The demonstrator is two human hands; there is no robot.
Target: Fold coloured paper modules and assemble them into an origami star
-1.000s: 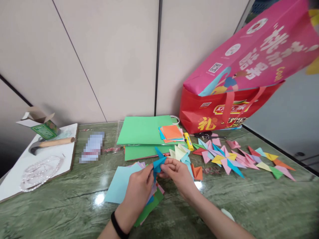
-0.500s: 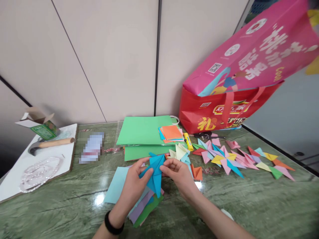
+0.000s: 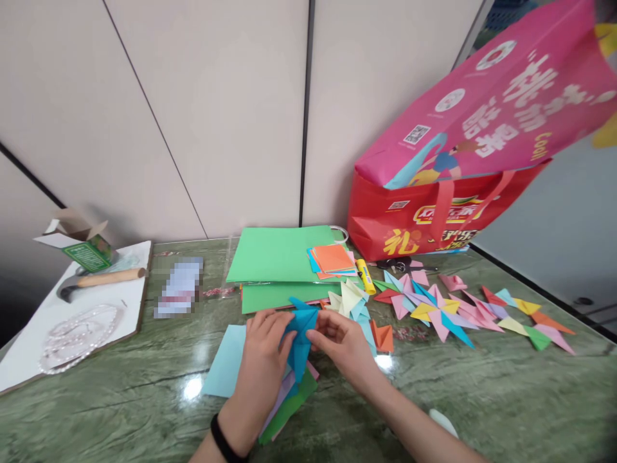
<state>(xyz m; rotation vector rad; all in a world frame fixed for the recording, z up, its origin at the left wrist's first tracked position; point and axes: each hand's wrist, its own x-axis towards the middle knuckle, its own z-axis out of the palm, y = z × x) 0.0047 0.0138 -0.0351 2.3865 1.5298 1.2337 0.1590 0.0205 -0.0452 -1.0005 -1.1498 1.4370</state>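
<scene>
Both hands pinch a folded blue paper piece (image 3: 301,331) just above the green marble table (image 3: 120,399). My left hand (image 3: 264,366), with a black band on its wrist, grips the piece's left side. My right hand (image 3: 343,344) grips its right side with fingers closed. Under my hands lies a loose stack of coloured paper squares (image 3: 226,363), light blue on top. To the right of my hands lie several pale folded pieces (image 3: 349,297) and a small orange one (image 3: 383,335).
Large green sheets (image 3: 279,257) with an orange paper stack (image 3: 332,258) lie behind, beside a yellow glue stick (image 3: 365,276). Many folded coloured stars (image 3: 443,308) spread right. Red and pink bags (image 3: 463,167) stand at the back right. A hammer (image 3: 96,281) and box (image 3: 80,244) rest on a white board at the left.
The blue piece has been turned and opened out between my hands, then lowered slightly; my left hand moved up over its left side. Nothing else moved.
</scene>
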